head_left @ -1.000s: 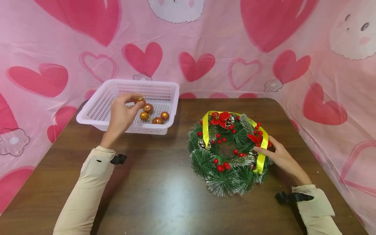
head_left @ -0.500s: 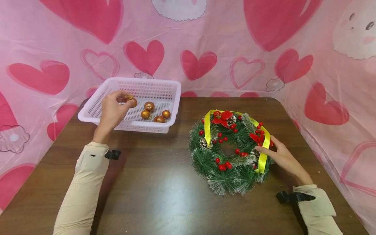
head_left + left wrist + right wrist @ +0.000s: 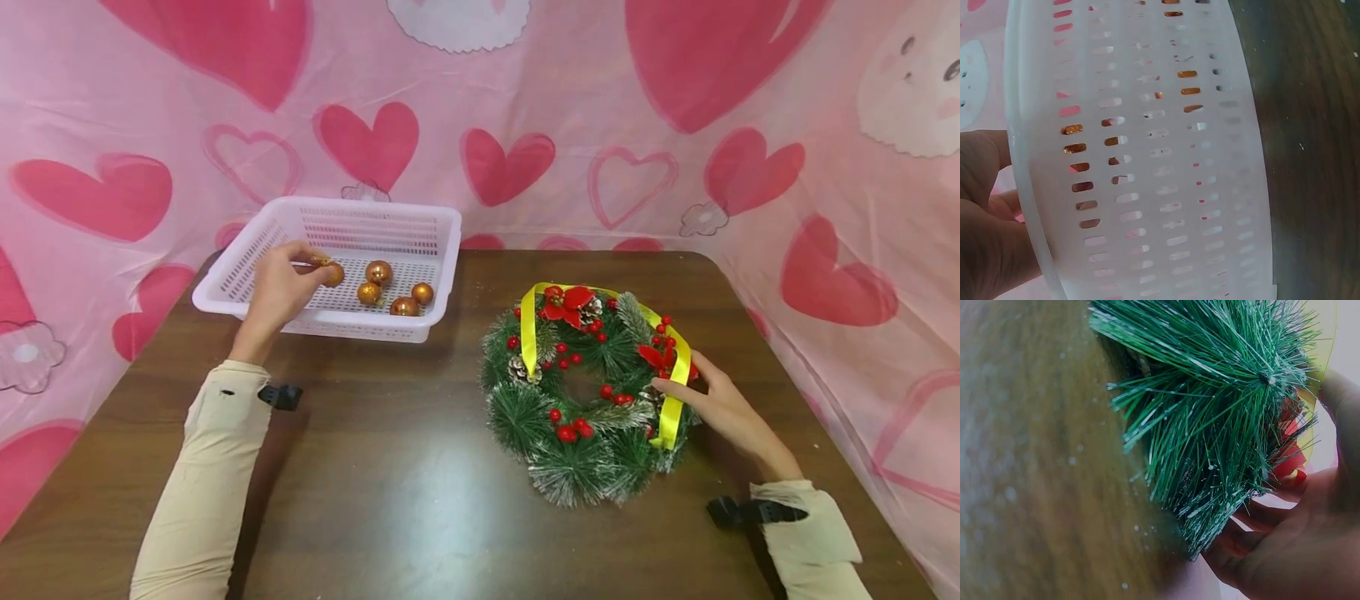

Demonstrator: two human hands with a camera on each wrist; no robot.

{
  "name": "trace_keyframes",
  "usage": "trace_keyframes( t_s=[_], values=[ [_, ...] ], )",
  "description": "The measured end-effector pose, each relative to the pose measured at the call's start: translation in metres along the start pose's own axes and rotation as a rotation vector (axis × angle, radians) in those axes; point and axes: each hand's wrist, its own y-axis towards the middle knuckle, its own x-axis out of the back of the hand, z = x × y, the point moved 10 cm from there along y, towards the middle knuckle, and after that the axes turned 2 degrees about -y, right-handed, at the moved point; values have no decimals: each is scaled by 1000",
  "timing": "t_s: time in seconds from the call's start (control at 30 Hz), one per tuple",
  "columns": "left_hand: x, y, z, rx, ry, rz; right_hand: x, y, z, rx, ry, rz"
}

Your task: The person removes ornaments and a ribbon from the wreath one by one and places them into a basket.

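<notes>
My left hand is over the left part of a white plastic basket and pinches an orange-gold bauble by its top. Several more baubles lie on the basket floor, among them a shiny one. The left wrist view mostly shows the slotted basket wall, with part of the hand beyond its rim. With my right hand I grip the outer right edge of a green Christmas wreath, thumb on top. A yellow ribbon lies over the wreath, among red berries, red flowers and pinecones.
The basket and wreath stand on a dark brown wooden table, the basket at the back left and the wreath to the right. A pink cloth with hearts hangs behind and along the sides.
My left hand has moved left within the basket, carrying the pinched bauble away from the others, and then dipped slightly. The right hand stays at the wreath's edge.
</notes>
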Motion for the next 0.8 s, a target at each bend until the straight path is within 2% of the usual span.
trace_keyframes(
  t_s=[0.53, 0.8],
  values=[
    [-8, -2, -1, -8, 51, 34, 1, 0, 3, 5, 16, -8],
    [-7, -2, -5, -20, 63, 15, 1, 0, 3, 16, 16, -10]
  ],
)
